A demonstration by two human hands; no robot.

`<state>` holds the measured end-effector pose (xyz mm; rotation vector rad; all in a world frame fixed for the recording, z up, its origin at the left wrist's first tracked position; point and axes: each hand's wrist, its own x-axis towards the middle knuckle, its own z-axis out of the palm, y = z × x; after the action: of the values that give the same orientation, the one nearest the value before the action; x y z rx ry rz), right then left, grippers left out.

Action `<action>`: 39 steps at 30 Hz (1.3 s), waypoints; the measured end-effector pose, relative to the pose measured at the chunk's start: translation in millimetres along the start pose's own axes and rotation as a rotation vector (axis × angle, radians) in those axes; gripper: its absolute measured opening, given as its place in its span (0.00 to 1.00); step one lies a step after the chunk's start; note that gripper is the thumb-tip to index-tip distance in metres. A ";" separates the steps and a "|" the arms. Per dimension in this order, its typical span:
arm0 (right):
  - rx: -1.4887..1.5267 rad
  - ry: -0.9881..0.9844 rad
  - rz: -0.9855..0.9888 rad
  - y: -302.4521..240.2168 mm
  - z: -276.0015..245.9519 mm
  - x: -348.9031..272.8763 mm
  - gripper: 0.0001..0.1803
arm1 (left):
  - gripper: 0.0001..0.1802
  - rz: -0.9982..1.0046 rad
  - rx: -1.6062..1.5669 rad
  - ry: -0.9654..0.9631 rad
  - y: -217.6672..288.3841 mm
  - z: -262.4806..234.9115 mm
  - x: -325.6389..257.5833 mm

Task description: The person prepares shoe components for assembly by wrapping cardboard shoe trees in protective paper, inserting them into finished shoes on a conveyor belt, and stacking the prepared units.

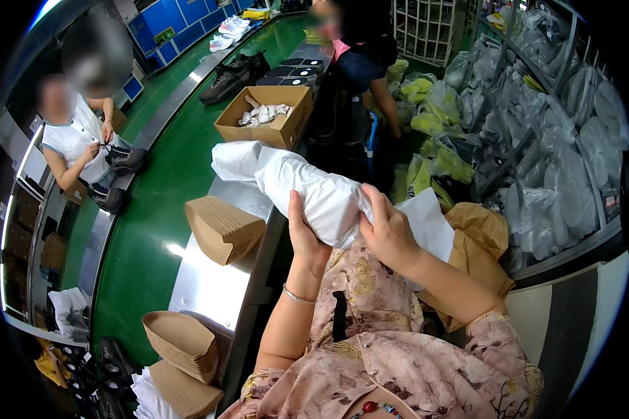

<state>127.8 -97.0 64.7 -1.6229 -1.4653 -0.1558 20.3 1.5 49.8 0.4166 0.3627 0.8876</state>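
In front of my body I hold a long bundle of crumpled white paper (286, 183) in both hands. My left hand (306, 236) supports its near end from below, thumb up along the side. The fingers of my right hand (388, 229) are bent around the right end of the bundle. Whatever lies inside the paper is hidden. Its far end reaches out over the steel table edge, just in front of an open cardboard box (258, 143) with crumpled white pieces in it. Left of my hands, nested brown cardboard forms (223, 230) stand on the steel surface.
More cardboard forms (182, 346) are stacked nearer me. A green conveyor (147, 237) runs along the left, with dark shoes (234, 75) beyond the box. A person (84, 150) across it handles a shoe. Bagged insoles (559, 167) fill a rack at right, behind brown paper (479, 237).
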 end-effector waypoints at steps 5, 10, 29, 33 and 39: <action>0.204 0.223 0.019 -8.2 26.1 -14.7 0.11 | 0.33 0.109 -0.054 0.044 -11.0 12.0 -2.4; 0.575 0.219 0.331 -13.4 36.7 -23.8 0.12 | 0.33 0.144 -0.032 0.084 -14.4 6.7 0.7; 1.052 0.135 0.685 -7.1 38.8 -14.3 0.05 | 0.46 0.124 -0.066 -0.053 -20.9 -15.5 13.7; 1.179 0.153 0.819 -4.1 32.9 -11.9 0.10 | 0.46 0.070 -0.036 -0.084 -21.7 -13.6 11.7; 1.985 -0.014 0.828 -4.2 24.3 -9.3 0.23 | 0.47 0.074 -0.101 -0.160 -18.5 -10.7 4.2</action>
<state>110.4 -87.8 47.1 -0.3116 -0.2461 1.3257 30.1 -3.4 31.0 0.4065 0.1558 0.9340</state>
